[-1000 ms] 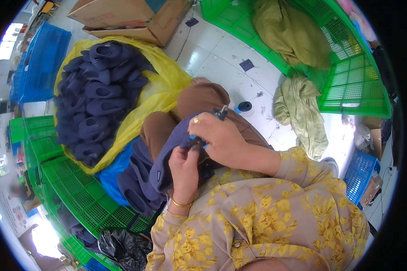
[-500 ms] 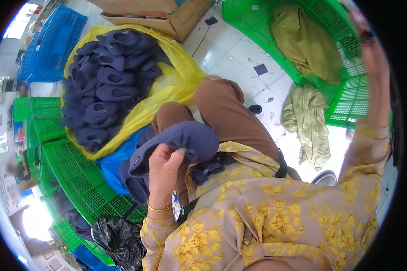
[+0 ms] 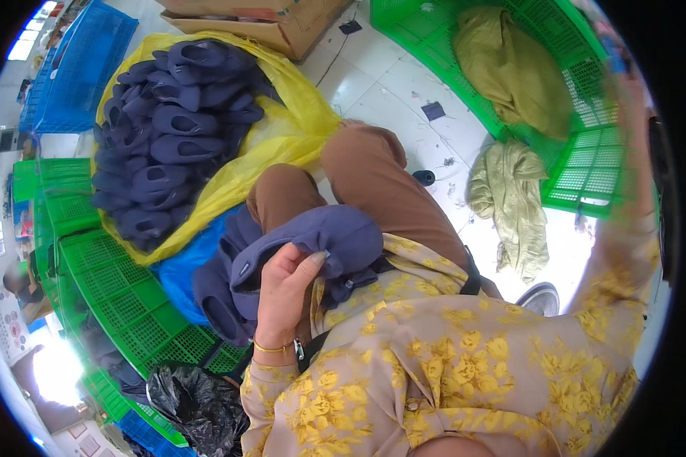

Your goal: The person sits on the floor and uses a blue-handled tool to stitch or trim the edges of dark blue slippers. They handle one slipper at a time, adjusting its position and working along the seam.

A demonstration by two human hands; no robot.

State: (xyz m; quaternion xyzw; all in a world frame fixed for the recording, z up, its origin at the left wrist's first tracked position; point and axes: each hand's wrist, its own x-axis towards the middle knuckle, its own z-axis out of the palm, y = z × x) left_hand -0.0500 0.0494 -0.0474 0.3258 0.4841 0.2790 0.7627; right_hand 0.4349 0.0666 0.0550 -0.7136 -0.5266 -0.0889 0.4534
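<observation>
My left hand (image 3: 288, 289) pinches the edge of a soft navy cloth slipper (image 3: 351, 232), thumb pressed against its opening, just above my lap. Under and beside it, more navy slippers (image 3: 219, 301) lie against my left thigh. My right arm stretches up along the right rim, and my right hand (image 3: 621, 57) is a blur there, so its fingers cannot be read. Beyond my left knee, a large heap of navy slippers (image 3: 187, 148) fills an opened yellow sack (image 3: 297, 126).
Green plastic crates (image 3: 126, 286) stand at my left, with a black plastic bag (image 3: 194, 407) near them. On the right, a green crate (image 3: 594, 164) holds an olive sack (image 3: 511, 76). Another crumpled sack (image 3: 514, 206) and a dark thread spool (image 3: 424, 177) lie on the tiled floor.
The slipper in my left hand has shifted slightly right. My right arm stays raised at the right rim, more smeared now. The whole view has moved a little.
</observation>
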